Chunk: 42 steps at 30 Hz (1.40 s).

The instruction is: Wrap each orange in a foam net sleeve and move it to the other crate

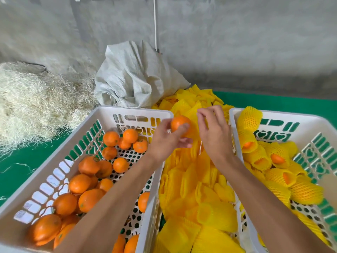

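An orange [179,124], smooth and round, is being gripped by the left hand [166,138] above the gap between the crates, presumably for sleeving. A soft, ribbed yellow sleeve [191,114] is being pinched by the right hand [214,133] beside it. Bare fruit is being kept in the left crate [60,141], netted fruit in the right crate [310,123], both perforated plastic.

Bright orange round oranges [87,183] in a white plastic crate [54,172] with slotted, heart-cutout walls and a dotted-hole floor, yellow mesh-pattern foam net sleeves [200,198] heaped on a green tabletop [273,102], plus a pale grey woven sack [131,75] and off-white straw-like fibre [31,105].
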{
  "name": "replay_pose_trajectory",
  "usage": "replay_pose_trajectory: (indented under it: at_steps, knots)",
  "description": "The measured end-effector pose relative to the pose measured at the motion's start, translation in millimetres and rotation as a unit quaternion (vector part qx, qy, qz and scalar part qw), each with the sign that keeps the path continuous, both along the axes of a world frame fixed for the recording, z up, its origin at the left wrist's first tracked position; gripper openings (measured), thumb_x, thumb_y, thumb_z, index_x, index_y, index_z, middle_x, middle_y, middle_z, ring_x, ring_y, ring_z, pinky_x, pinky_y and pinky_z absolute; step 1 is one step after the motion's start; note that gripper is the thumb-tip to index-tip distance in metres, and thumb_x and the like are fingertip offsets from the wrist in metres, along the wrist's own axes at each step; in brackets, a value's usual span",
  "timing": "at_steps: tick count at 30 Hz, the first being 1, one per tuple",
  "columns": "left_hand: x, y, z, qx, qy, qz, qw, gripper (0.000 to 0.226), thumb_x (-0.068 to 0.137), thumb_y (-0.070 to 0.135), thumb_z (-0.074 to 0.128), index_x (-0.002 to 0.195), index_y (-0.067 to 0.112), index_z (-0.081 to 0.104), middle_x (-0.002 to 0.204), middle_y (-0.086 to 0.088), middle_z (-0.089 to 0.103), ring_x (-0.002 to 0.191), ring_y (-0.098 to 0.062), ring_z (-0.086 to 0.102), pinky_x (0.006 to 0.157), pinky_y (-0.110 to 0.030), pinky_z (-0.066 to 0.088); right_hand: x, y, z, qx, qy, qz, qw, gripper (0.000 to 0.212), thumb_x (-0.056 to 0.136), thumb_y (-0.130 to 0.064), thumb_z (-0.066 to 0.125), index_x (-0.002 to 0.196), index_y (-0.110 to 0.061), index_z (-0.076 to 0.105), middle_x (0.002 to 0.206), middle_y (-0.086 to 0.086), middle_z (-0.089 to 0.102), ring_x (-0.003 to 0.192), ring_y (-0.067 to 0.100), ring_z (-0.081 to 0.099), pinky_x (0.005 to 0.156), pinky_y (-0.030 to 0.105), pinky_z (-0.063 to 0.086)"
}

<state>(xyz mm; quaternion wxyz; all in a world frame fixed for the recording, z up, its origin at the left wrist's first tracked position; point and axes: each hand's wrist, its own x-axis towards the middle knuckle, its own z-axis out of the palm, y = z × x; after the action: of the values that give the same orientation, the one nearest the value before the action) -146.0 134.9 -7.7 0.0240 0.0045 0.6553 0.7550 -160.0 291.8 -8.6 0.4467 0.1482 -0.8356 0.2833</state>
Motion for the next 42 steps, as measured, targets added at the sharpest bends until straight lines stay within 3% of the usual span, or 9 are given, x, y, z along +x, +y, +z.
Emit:
replay_pose_trajectory:
  at_steps: [3, 7, 15, 20, 26, 33, 36, 39, 42]
  knots:
    - [3.8, 13.7, -5.5, 0.111, -0.042, -0.067, 0.991, 0.034, 0.102, 0.003, 0.061, 0.133, 0.012, 0.051, 0.114, -0.022, 0.068, 0.088, -0.033, 0.076, 0.090, -0.051, 0.062, 2.3, -3.2, 1.3, -0.014, 0.027, 0.090, 0.995, 0.013, 0.103, -0.012, 0.062, 0.106, -0.002, 0.071, 0.106, 0.011, 0.063, 0.092, 0.016, 0.063, 0.068, 0.030, 0.056]
    - [-0.3, 7.5, -9.4, 0.168, -0.022, -0.063, 0.983, 0.044, 0.100, -0.002, 0.054, 0.142, 0.009, 0.047, 0.082, -0.004, 0.067, 0.079, -0.015, 0.070, 0.079, -0.038, 0.062, 4.9, -14.6, 0.8, -0.111, -0.031, 0.194, 0.974, 0.015, 0.100, -0.007, 0.065, 0.114, 0.001, 0.068, 0.115, 0.008, 0.060, 0.106, 0.013, 0.066, 0.085, 0.028, 0.059]
    - [0.5, 4.9, -10.1, 0.169, 0.030, -0.036, 0.984, 0.044, 0.095, 0.031, 0.074, 0.130, 0.013, 0.054, 0.116, -0.015, 0.069, 0.102, -0.026, 0.069, 0.079, -0.037, 0.057, -1.0, -14.9, -8.9, -0.191, -0.124, 0.240, 0.943, 0.023, 0.101, -0.016, 0.064, 0.122, -0.009, 0.070, 0.127, -0.003, 0.069, 0.119, 0.013, 0.066, 0.091, 0.034, 0.060]
    - [0.9, 4.4, -13.5, 0.149, 0.044, -0.017, 0.988, 0.022, 0.101, 0.032, 0.068, 0.105, 0.053, 0.074, 0.107, 0.002, 0.074, 0.097, -0.016, 0.070, 0.076, -0.034, 0.058, -0.8, -14.5, -10.2, -0.224, -0.186, 0.280, 0.915, 0.034, 0.097, -0.018, 0.071, 0.129, -0.007, 0.068, 0.139, -0.002, 0.063, 0.126, 0.008, 0.061, 0.102, 0.029, 0.054]
    - [0.1, 3.8, -14.1, 0.158, 0.049, 0.025, 0.986, 0.044, 0.092, 0.038, 0.076, 0.133, 0.031, 0.063, 0.109, -0.005, 0.069, 0.089, -0.021, 0.063, 0.066, -0.032, 0.052, -1.2, -12.5, -7.6, -0.290, -0.248, 0.283, 0.880, 0.036, 0.093, -0.012, 0.073, 0.129, -0.013, 0.069, 0.124, -0.007, 0.073, 0.115, 0.007, 0.069, 0.097, 0.026, 0.056]
    - [-1.1, 1.9, -17.5, 0.176, 0.052, 0.035, 0.982, 0.044, 0.094, 0.035, 0.075, 0.135, 0.027, 0.060, 0.099, -0.007, 0.065, 0.081, -0.024, 0.061, 0.064, -0.033, 0.051, -2.9, -1.1, -8.3, -0.184, -0.248, 0.202, 0.929, 0.055, 0.099, -0.010, 0.061, 0.143, -0.042, 0.048, 0.123, -0.018, 0.063, 0.065, 0.008, 0.068, 0.048, 0.015, 0.046]
    - [-2.2, 2.6, -16.8, 0.179, 0.017, 0.054, 0.982, 0.055, 0.091, 0.041, 0.077, 0.139, 0.024, 0.054, 0.101, -0.003, 0.067, 0.082, -0.024, 0.064, 0.065, -0.032, 0.052, -2.1, 1.2, -2.7, -0.063, -0.168, 0.187, 0.966, 0.041, 0.098, -0.002, 0.055, 0.129, -0.029, 0.052, 0.119, -0.009, 0.058, 0.069, 0.000, 0.058, 0.053, 0.013, 0.041]
    - [-4.2, 3.7, -17.4, 0.181, -0.005, 0.065, 0.981, 0.051, 0.096, 0.039, 0.075, 0.139, 0.024, 0.051, 0.092, 0.001, 0.069, 0.079, -0.022, 0.065, 0.065, -0.032, 0.052, -2.5, 1.8, -0.8, 0.038, -0.113, 0.168, 0.979, 0.026, 0.097, 0.003, 0.051, 0.110, -0.017, 0.059, 0.117, -0.001, 0.052, 0.078, 0.015, 0.058, 0.057, 0.037, 0.050]
    - [-3.0, 5.8, -15.6, 0.159, -0.007, 0.067, 0.985, 0.053, 0.094, 0.041, 0.076, 0.138, 0.023, 0.053, 0.095, -0.003, 0.065, 0.080, -0.021, 0.064, 0.068, -0.033, 0.052, -1.6, -0.2, -2.3, 0.073, -0.134, 0.141, 0.978, 0.034, 0.099, 0.001, 0.050, 0.122, -0.018, 0.067, 0.123, 0.001, 0.055, 0.077, 0.017, 0.060, 0.059, 0.038, 0.053]
